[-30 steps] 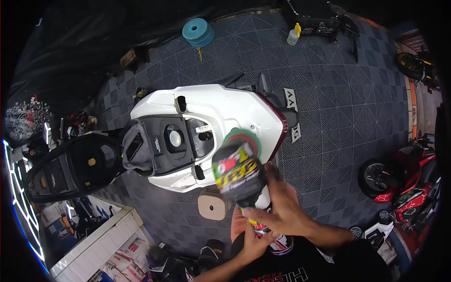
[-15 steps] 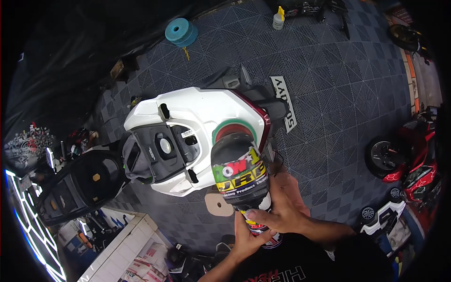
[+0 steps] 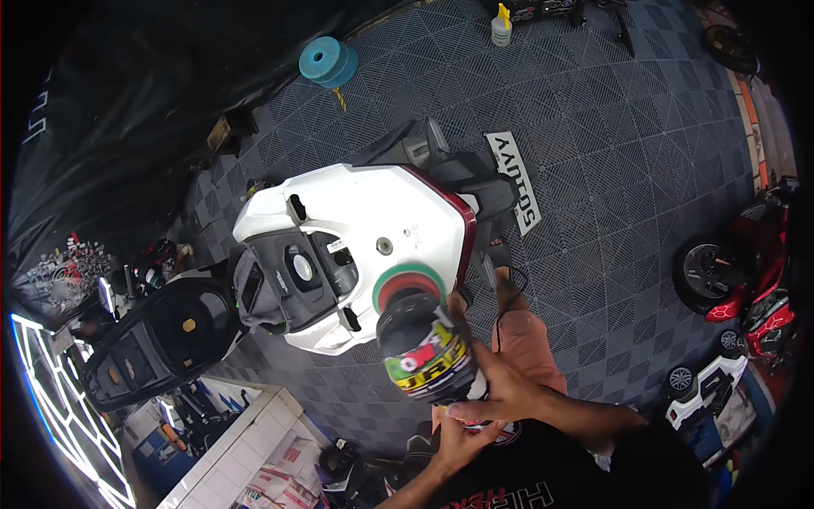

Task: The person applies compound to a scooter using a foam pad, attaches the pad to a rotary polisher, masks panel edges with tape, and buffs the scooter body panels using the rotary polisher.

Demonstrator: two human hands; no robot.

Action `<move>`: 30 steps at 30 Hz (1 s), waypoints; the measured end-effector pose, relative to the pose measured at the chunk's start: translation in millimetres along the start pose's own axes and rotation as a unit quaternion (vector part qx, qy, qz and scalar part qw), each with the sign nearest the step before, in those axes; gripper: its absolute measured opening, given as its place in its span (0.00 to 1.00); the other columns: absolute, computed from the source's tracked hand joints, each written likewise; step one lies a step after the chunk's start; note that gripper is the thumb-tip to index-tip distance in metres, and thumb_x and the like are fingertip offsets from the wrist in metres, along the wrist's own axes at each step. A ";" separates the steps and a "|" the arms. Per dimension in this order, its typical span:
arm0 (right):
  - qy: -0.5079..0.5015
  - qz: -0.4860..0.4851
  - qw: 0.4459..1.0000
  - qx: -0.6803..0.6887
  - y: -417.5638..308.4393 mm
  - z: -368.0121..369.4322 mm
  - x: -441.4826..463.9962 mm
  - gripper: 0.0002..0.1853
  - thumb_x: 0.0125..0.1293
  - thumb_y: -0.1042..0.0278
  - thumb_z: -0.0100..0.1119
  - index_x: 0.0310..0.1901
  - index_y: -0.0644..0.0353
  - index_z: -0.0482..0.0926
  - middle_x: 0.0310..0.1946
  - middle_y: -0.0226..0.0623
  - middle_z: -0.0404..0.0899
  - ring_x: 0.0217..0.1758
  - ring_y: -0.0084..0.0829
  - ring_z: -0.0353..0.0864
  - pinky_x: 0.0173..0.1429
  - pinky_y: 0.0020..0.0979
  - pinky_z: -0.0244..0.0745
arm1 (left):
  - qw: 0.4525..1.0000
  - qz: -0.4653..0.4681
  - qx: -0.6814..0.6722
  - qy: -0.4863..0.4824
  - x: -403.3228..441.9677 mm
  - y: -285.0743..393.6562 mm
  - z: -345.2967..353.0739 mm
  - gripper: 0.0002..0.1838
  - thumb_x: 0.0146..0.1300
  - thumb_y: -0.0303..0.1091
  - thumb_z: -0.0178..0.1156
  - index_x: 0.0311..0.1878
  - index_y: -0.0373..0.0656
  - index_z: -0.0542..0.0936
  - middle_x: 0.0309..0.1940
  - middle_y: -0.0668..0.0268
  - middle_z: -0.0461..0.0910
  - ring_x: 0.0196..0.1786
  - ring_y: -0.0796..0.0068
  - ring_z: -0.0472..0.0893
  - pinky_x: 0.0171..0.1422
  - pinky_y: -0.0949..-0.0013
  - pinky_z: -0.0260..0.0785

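Both my hands hold a black electric polisher covered in bright stickers. My right hand wraps round the side of its body. Lower down, my left hand is closed round the rear end. The round green and red pad at its front lies against the white tail panel of a scooter, close to the panel's near edge. A dark round lock shows in the panel beside the pad. The scooter's seat is raised, and the storage compartment stands uncovered.
A licence plate sticks out behind the scooter. On the tiled floor stand a blue drum and a spray bottle. A red motorcycle and a white toy car are on the right. A white tiled counter is at lower left.
The polisher has moved across the white panel toward its near edge, uncovering the lock. A beige disc with a hole, seen earlier beside the polisher, no longer shows. Both hands keep their grip.
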State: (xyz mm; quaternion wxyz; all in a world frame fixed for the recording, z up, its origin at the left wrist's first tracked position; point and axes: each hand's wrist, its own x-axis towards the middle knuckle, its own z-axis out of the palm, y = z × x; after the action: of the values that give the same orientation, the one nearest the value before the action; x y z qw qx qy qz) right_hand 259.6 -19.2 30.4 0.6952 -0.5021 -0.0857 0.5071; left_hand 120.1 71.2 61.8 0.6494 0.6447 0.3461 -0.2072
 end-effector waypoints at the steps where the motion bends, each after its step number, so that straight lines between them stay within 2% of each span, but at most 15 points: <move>1: 0.007 -0.006 1.000 0.008 5.7 -3.4 -1.3 0.52 0.53 0.45 0.67 0.66 0.76 0.51 0.63 0.75 0.49 0.72 0.63 0.38 0.74 0.50 0.38 | 0.999 0.005 0.031 -0.009 3.6 -6.0 -2.4 0.25 0.45 0.39 0.73 0.42 0.33 0.76 0.38 0.58 0.79 0.40 0.67 0.81 0.45 0.66 0.72; 3: 0.021 -0.018 0.999 0.024 17.2 -10.1 -3.9 0.51 0.53 0.51 0.69 0.67 0.74 0.49 0.62 0.63 0.61 0.70 0.52 0.55 0.73 0.45 0.49 | 0.998 0.004 0.061 0.003 16.8 -6.8 -5.3 0.33 0.43 0.39 0.74 0.49 0.33 0.70 0.43 0.55 0.77 0.45 0.63 0.79 0.48 0.64 0.71; 6: 0.037 -0.054 0.988 0.138 6.5 -18.4 3.9 0.54 0.53 0.58 0.70 0.70 0.74 0.42 0.64 0.49 0.61 0.66 0.38 0.65 0.70 0.36 0.58 | 0.997 -0.003 0.058 0.047 30.9 21.4 -0.9 0.43 0.40 0.40 0.76 0.57 0.33 0.62 0.48 0.52 0.74 0.51 0.58 0.77 0.55 0.60 0.69; 8: 0.016 -0.038 0.994 0.100 14.0 -16.8 0.4 0.55 0.53 0.56 0.70 0.70 0.74 0.42 0.67 0.55 0.56 0.70 0.42 0.58 0.73 0.40 0.51 | 0.997 -0.027 0.039 0.060 25.4 25.6 1.4 0.45 0.41 0.42 0.76 0.58 0.33 0.62 0.50 0.51 0.73 0.54 0.58 0.75 0.59 0.59 0.67; 12: 0.003 -0.029 0.999 0.044 51.2 3.4 -16.4 0.52 0.50 0.55 0.71 0.68 0.72 0.48 0.64 0.59 0.48 0.68 0.44 0.43 0.71 0.41 0.42 | 0.994 0.038 0.098 0.032 -0.5 -25.3 -7.4 0.46 0.41 0.44 0.76 0.59 0.34 0.62 0.50 0.53 0.72 0.53 0.57 0.75 0.58 0.59 0.67; 14: 0.022 -0.052 0.998 0.016 65.1 9.8 -21.9 0.45 0.49 0.63 0.72 0.65 0.70 0.56 0.57 0.45 0.71 0.60 0.33 0.71 0.66 0.34 0.64 | 0.994 0.031 0.093 0.042 -8.7 -31.1 -7.7 0.46 0.41 0.44 0.77 0.59 0.34 0.62 0.51 0.53 0.72 0.53 0.57 0.75 0.58 0.59 0.67; 17: 0.073 -0.050 0.992 0.093 66.8 13.5 -27.1 0.44 0.50 0.63 0.72 0.64 0.70 0.57 0.55 0.44 0.72 0.58 0.31 0.73 0.63 0.34 0.68 | 0.991 0.010 0.129 0.030 -3.6 -17.3 -10.4 0.46 0.40 0.44 0.77 0.59 0.34 0.62 0.50 0.51 0.71 0.52 0.54 0.75 0.58 0.58 0.68; 19: 0.119 -0.092 0.976 0.159 31.7 4.7 -13.4 0.42 0.51 0.62 0.72 0.63 0.70 0.59 0.52 0.43 0.74 0.55 0.31 0.76 0.60 0.33 0.71 | 0.991 -0.002 0.137 0.011 14.1 8.4 -11.5 0.47 0.40 0.45 0.77 0.59 0.33 0.61 0.50 0.48 0.71 0.53 0.53 0.75 0.58 0.57 0.68; 20: 0.126 -0.100 0.978 0.131 21.3 -1.4 -8.0 0.38 0.53 0.62 0.70 0.61 0.69 0.61 0.47 0.43 0.77 0.49 0.32 0.79 0.54 0.33 0.76 | 0.992 -0.005 0.126 -0.002 24.8 23.2 -11.2 0.48 0.41 0.46 0.77 0.59 0.32 0.61 0.51 0.47 0.71 0.54 0.51 0.75 0.58 0.57 0.68; 21: 0.084 -0.065 0.965 0.239 25.0 -2.9 -4.6 0.37 0.55 0.67 0.68 0.62 0.68 0.60 0.54 0.42 0.72 0.56 0.28 0.73 0.60 0.33 0.69 | 0.985 0.073 0.159 0.010 32.7 30.7 -11.1 0.42 0.46 0.40 0.76 0.57 0.33 0.61 0.47 0.54 0.75 0.46 0.69 0.80 0.50 0.66 0.74; 23: 0.114 -0.031 0.957 0.267 12.5 0.0 1.5 0.36 0.56 0.66 0.68 0.62 0.68 0.60 0.53 0.40 0.72 0.55 0.28 0.72 0.60 0.33 0.69 | 0.991 0.064 0.116 0.001 36.7 43.8 -15.8 0.39 0.48 0.37 0.75 0.57 0.33 0.61 0.45 0.56 0.75 0.47 0.71 0.79 0.50 0.67 0.74; 24: 0.120 -0.059 0.953 0.271 10.0 7.3 5.2 0.36 0.56 0.66 0.67 0.62 0.67 0.60 0.53 0.40 0.72 0.55 0.28 0.72 0.61 0.32 0.68 | 0.995 0.058 0.077 -0.003 33.4 41.6 -18.4 0.38 0.49 0.36 0.74 0.57 0.34 0.61 0.45 0.57 0.75 0.47 0.71 0.79 0.50 0.68 0.74; 26: 0.143 -0.095 0.980 0.100 -2.7 19.1 6.3 0.36 0.56 0.65 0.68 0.62 0.68 0.59 0.53 0.41 0.72 0.55 0.29 0.72 0.61 0.32 0.67 | 0.999 0.047 0.003 -0.013 25.2 33.0 -26.5 0.36 0.51 0.34 0.73 0.57 0.34 0.61 0.44 0.58 0.75 0.47 0.72 0.79 0.51 0.68 0.74; 29: 0.134 -0.068 0.988 -0.043 19.9 42.9 4.9 0.38 0.54 0.56 0.69 0.59 0.70 0.61 0.53 0.51 0.69 0.59 0.36 0.66 0.64 0.35 0.61 | 0.999 -0.005 -0.030 -0.008 1.7 -13.8 -50.3 0.42 0.46 0.37 0.75 0.59 0.32 0.59 0.46 0.54 0.75 0.47 0.67 0.80 0.51 0.65 0.74; 30: 0.127 -0.060 0.988 -0.067 35.2 56.0 5.2 0.39 0.53 0.53 0.70 0.58 0.70 0.62 0.53 0.54 0.68 0.60 0.39 0.64 0.65 0.37 0.59 | 0.999 0.029 0.029 -0.015 -4.7 -39.3 -63.9 0.41 0.48 0.34 0.74 0.60 0.33 0.59 0.45 0.57 0.75 0.45 0.70 0.80 0.50 0.67 0.74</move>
State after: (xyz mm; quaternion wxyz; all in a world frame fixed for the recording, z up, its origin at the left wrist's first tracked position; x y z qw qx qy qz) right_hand 205.1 18.5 27.7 0.6945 -0.6017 -0.0604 0.3898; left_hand 77.2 129.8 42.4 0.6411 0.6697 0.3117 -0.2079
